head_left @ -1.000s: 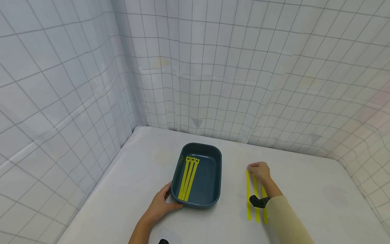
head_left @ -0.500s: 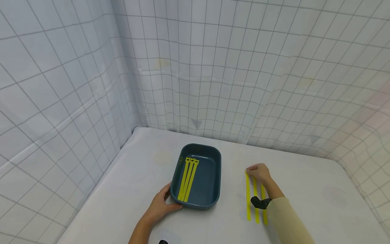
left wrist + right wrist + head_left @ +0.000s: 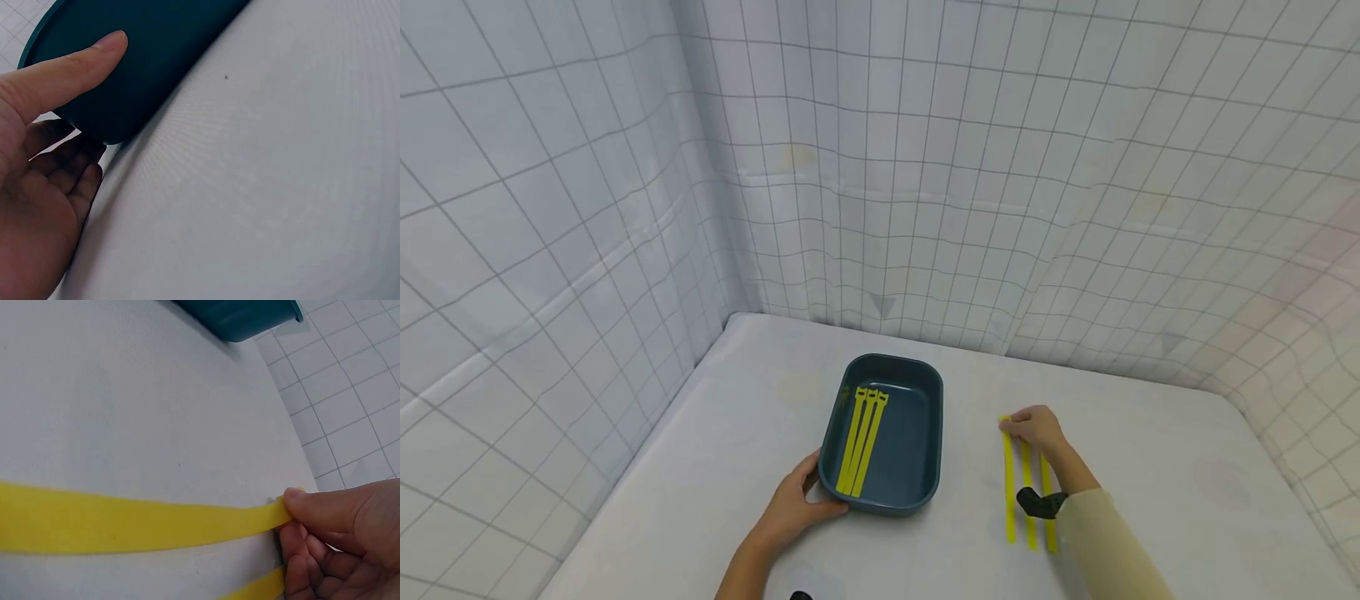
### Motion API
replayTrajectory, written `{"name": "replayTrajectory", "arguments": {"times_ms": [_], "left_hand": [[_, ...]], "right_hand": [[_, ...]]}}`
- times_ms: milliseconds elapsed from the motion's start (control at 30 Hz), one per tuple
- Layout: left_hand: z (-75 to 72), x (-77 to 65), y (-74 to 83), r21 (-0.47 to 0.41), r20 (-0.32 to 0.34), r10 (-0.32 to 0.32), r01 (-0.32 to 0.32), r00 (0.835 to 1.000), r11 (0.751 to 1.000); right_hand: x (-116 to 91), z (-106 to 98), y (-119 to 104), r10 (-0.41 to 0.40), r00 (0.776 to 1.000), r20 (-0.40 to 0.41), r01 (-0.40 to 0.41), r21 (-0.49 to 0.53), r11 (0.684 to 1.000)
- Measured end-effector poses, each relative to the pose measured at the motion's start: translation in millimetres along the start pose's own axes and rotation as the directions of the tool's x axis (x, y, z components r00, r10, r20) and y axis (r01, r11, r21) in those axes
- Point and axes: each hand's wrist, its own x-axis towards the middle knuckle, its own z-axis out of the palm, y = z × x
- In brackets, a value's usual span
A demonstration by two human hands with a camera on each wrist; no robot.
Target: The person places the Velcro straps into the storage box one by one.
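A dark teal rectangular tray (image 3: 913,450) sits mid-table in the head view, with three yellow hook-and-loop cable ties (image 3: 861,442) side by side along its left. My left hand (image 3: 796,500) holds its near left corner, thumb (image 3: 81,65) against the near wall and fingers round the left side. To the right, three more yellow ties lie lengthwise on the table. My right hand (image 3: 1036,427) pinches the far end of the leftmost tie (image 3: 1009,492) between thumb and fingers; in the right wrist view that tie (image 3: 144,525) bends up slightly toward the fingertips. The hand and wrist partly cover the other two.
White cloth covers the table (image 3: 970,542). Grid-patterned white curtains (image 3: 925,208) stand behind it and along both sides. A black wrist device (image 3: 1037,502) on the right arm hangs over the ties.
My right hand has shifted slightly left, and the leftmost tie's far end has moved left with it. The left hand and the tray look the same.
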Motion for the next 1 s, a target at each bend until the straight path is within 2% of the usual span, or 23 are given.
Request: {"name": "replayTrajectory", "arguments": {"times_ms": [300,600,800,1000], "left_hand": [[-0.4,-1.1,-0.1,0.007,0.003,-0.006,0.006,1.0,1.0],[0.2,-1.7,3.0,-0.004,0.009,0.034,-0.034,0.999,0.999],[0.0,-1.1,2.3,0.009,0.003,0.014,-0.014,1.0,1.0],[0.2,-0.2,0.9,0.007,0.004,0.008,-0.008,1.0,1.0]], "right_hand": [[-3.1,1.4,4.1,0.041,0.998,-0.039,-0.037,0.099,0.994],[-7.5,0.3,4.8,0.032,0.998,-0.058,-0.022,0.153,0.988],[-11.7,1.4,6.2,0.079,0.993,-0.092,-0.052,0.259,0.964],[-13.7,0.7,4.5,0.08,0.992,-0.094,-0.051,0.273,0.961]]}}
